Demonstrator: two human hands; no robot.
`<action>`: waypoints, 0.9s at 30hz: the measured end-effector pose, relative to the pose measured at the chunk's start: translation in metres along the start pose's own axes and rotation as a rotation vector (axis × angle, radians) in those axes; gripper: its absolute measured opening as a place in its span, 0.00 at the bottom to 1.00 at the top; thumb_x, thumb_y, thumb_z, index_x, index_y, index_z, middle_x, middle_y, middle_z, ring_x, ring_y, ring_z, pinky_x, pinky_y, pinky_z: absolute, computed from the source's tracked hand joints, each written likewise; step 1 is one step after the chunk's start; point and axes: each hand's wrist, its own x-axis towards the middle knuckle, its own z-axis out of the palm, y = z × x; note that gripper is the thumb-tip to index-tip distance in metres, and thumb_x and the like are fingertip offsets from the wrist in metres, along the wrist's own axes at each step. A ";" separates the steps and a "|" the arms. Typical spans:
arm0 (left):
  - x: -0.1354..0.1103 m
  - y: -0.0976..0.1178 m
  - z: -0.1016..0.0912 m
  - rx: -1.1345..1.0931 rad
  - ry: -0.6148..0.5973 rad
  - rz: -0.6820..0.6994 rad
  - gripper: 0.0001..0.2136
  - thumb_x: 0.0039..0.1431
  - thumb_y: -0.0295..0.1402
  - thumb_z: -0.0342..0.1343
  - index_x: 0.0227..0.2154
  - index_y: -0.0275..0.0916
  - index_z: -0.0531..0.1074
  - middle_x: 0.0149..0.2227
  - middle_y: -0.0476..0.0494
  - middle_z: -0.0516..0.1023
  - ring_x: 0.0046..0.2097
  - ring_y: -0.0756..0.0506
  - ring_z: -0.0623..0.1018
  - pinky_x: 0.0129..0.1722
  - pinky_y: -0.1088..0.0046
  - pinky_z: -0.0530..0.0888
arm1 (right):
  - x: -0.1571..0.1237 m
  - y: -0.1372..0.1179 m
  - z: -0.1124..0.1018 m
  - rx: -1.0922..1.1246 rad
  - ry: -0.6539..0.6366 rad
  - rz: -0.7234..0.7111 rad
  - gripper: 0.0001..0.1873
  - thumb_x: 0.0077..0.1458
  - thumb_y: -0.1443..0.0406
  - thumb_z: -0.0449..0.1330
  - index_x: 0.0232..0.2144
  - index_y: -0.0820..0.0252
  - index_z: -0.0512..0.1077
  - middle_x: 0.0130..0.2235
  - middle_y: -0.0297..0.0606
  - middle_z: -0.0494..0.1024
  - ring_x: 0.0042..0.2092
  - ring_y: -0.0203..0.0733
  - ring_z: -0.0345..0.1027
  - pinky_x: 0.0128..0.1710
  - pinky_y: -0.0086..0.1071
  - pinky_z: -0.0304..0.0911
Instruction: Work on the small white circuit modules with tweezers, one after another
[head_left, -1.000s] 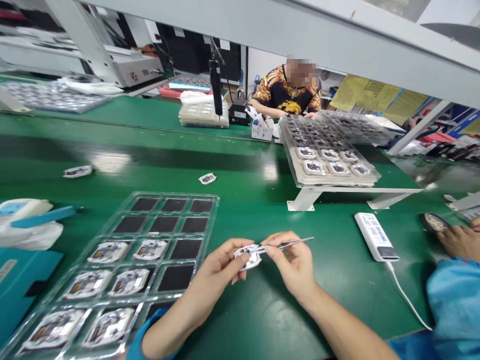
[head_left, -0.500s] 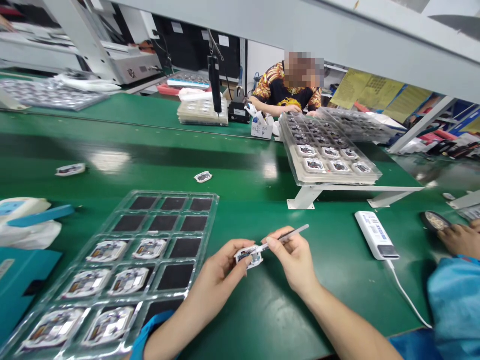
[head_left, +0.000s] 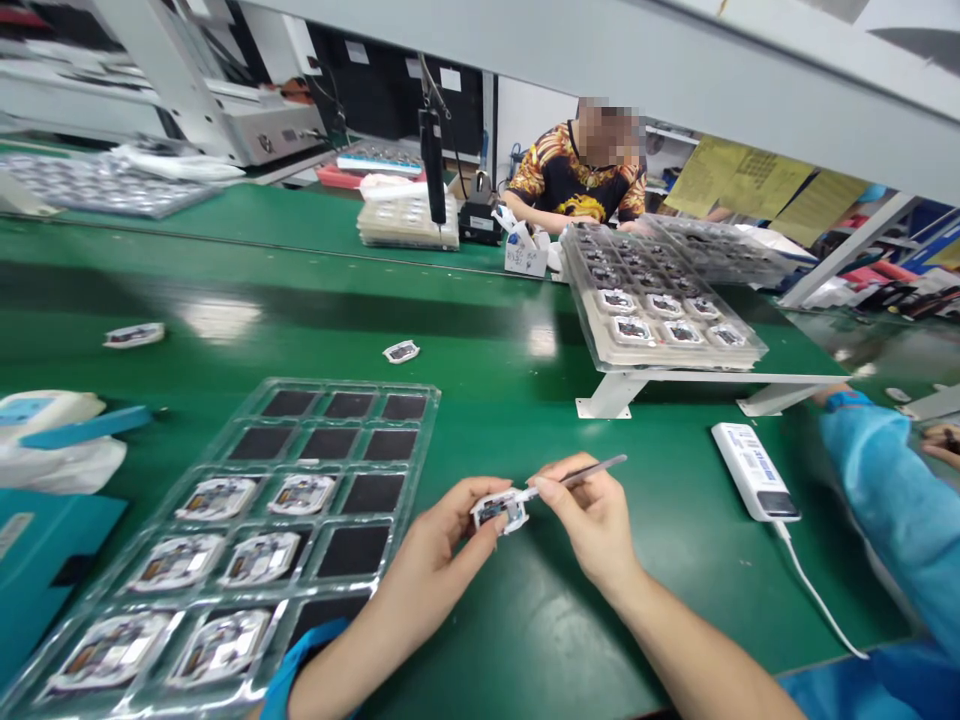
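Note:
In front of me my left hand (head_left: 457,530) pinches a small white-framed electronic module (head_left: 511,514) by its edge, thumb on its face. My right hand (head_left: 589,510) grips a slim grey stick-like tool (head_left: 606,465), with its tip end at the module's upper right edge. Whether the tip touches the module I cannot tell. Left of my hands lies a clear plastic tray (head_left: 433,410). Similar modules (head_left: 262,558) fill several of its pockets, and the others show dark bottoms.
Two loose modules, one central (head_left: 402,351) and one left (head_left: 135,335), lie farther back. A tray stack (head_left: 675,362) rests on a white-legged stand (head_left: 609,395). A white corded device (head_left: 754,470) lies at right. A co-worker's blue sleeve (head_left: 885,470) reaches in there; another person (head_left: 574,180) sits opposite.
The tool has shifted slightly against the module, whose face shows more. Both loose modules have slid a little left. The co-worker's arm at right now stretches forward toward the stand.

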 end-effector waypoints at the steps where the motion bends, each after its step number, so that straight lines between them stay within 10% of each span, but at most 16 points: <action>1: 0.000 0.000 0.000 -0.005 0.005 -0.003 0.10 0.58 0.35 0.57 0.43 0.40 0.73 0.38 0.44 0.79 0.36 0.44 0.76 0.35 0.69 0.73 | 0.000 0.000 0.000 0.005 -0.007 -0.004 0.07 0.49 0.62 0.70 0.27 0.57 0.75 0.29 0.34 0.81 0.32 0.39 0.75 0.35 0.32 0.70; 27: 0.002 0.002 0.002 -0.166 0.081 -0.210 0.16 0.58 0.44 0.56 0.42 0.37 0.75 0.27 0.49 0.73 0.28 0.48 0.69 0.27 0.73 0.65 | -0.008 -0.001 -0.001 -0.128 -0.036 -0.232 0.04 0.55 0.69 0.65 0.33 0.55 0.76 0.34 0.36 0.81 0.38 0.41 0.77 0.38 0.33 0.71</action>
